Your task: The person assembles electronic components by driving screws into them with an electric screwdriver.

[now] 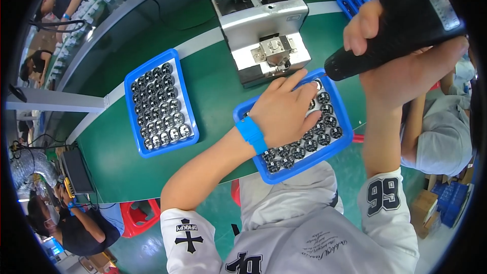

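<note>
My right hand (388,83) is raised at the right, fingers wrapped round a black tapered handheld tool (393,35) with a silver label. The tool's narrow end points down and left, over the far right corner of a blue tray (346,122). Rows of small round black, shiny parts (310,145) stand in this tray on a white insert. Over the tray's far side lies my left hand (281,104), fingers spread, a blue band on the wrist. Its fingertips are near a part at the far right corner; contact cannot be made out. The palm hides several parts.
A grey and silver bench machine (258,20) with a metal fixture stands just beyond the tray. Another blue tray (194,137) of similar parts sits at left on the green table (213,91). Stacked blue trays (347,0) are at far right. Other people sit at both sides.
</note>
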Tool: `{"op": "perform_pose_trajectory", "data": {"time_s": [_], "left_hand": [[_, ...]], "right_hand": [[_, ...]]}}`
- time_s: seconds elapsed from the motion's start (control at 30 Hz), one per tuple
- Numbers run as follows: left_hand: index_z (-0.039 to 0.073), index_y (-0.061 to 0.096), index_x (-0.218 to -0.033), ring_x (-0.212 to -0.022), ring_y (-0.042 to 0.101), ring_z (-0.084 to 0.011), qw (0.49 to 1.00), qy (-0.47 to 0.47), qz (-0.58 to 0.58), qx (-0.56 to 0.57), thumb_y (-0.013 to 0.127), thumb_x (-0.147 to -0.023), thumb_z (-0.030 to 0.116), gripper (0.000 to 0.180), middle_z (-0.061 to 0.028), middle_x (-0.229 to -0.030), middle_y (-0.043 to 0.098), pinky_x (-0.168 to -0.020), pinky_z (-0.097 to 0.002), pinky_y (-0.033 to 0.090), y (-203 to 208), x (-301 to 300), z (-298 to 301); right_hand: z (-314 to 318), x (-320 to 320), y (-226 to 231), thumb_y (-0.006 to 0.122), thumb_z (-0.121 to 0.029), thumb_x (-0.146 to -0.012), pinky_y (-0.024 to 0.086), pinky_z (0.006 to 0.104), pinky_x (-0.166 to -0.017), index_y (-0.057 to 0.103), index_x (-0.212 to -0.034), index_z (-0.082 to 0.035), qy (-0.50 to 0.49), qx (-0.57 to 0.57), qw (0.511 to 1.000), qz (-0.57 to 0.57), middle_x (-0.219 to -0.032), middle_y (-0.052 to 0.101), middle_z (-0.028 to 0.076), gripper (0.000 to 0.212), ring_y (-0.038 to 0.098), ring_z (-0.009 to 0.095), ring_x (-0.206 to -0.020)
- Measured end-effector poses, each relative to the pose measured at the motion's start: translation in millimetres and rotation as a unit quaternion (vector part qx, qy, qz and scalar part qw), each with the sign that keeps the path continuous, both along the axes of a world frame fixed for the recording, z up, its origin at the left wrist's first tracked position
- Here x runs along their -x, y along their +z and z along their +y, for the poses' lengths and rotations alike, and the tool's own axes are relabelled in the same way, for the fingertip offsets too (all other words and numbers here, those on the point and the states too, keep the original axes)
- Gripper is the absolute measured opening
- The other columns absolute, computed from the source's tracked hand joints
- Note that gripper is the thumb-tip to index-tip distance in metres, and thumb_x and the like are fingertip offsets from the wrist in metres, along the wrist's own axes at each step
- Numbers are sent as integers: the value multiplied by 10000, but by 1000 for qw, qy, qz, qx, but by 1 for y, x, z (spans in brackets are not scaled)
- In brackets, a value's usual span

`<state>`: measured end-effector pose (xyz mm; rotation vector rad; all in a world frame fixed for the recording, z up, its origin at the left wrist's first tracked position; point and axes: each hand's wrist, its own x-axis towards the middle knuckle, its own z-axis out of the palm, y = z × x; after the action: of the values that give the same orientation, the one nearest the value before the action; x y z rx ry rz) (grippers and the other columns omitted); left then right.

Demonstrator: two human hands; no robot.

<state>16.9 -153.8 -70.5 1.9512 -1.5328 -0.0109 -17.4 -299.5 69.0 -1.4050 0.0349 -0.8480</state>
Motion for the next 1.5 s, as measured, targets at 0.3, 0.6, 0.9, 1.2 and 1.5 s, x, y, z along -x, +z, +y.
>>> {"op": "perform_pose_trajectory", "data": {"time_s": [0.3, 0.6, 0.9, 1.2, 1.5], "left_hand": [[-99, 507, -1256, -1380, 501, -397, 998, -6, 59, 18, 637, -864, 119, 467, -190, -1266, 660, -1086, -487, 426, -4, -5, 4], [-120, 469, -1219, -1389, 494, -412, 998, -14, 68, -4, 646, -827, 79, 474, -229, -1300, 653, -1111, -496, 408, 2, -5, 0], [-121, 466, -1202, -1380, 506, -418, 998, -2, 65, -10, 637, -820, 65, 459, -242, -1247, 672, -1117, -497, 402, 4, -5, 1], [-119, 471, -1195, -1357, 524, -421, 998, -4, 59, 6, 657, -798, 54, 472, -234, -1184, 685, -1108, -503, 417, 1, -7, 1], [-109, 495, -1185, -1348, 533, -420, 998, -3, 56, 12, 664, -792, 55, 458, -218, -1168, 691, -1104, -495, 429, 3, -7, 1]], "right_hand": [[-38, 13, -64, 207, -1016, -791, 454, 309, -516, 537, -1270, 72, 83, -34, 996, 31, -702, 596, 104, 1234, 574, 201, -558], [-44, 12, -84, 202, -1042, -754, 468, 262, -529, 545, -1256, 64, 132, -55, 989, 30, -724, 629, 84, 1263, 612, 167, -586], [-35, 8, -84, 195, -1059, -728, 461, 264, -518, 554, -1212, 72, 74, -20, 993, 90, -694, 609, 129, 1281, 603, 185, -563], [-13, 13, -81, 204, -1121, -605, 454, 265, -515, 564, -1107, 32, 72, -30, 988, 136, -679, 606, 117, 1308, 597, 175, -569], [-16, 13, -83, 223, -1118, -605, 452, 267, -524, 555, -1090, 5, 76, 2, 987, 143, -671, 600, 90, 1267, 582, 167, -569]]}}
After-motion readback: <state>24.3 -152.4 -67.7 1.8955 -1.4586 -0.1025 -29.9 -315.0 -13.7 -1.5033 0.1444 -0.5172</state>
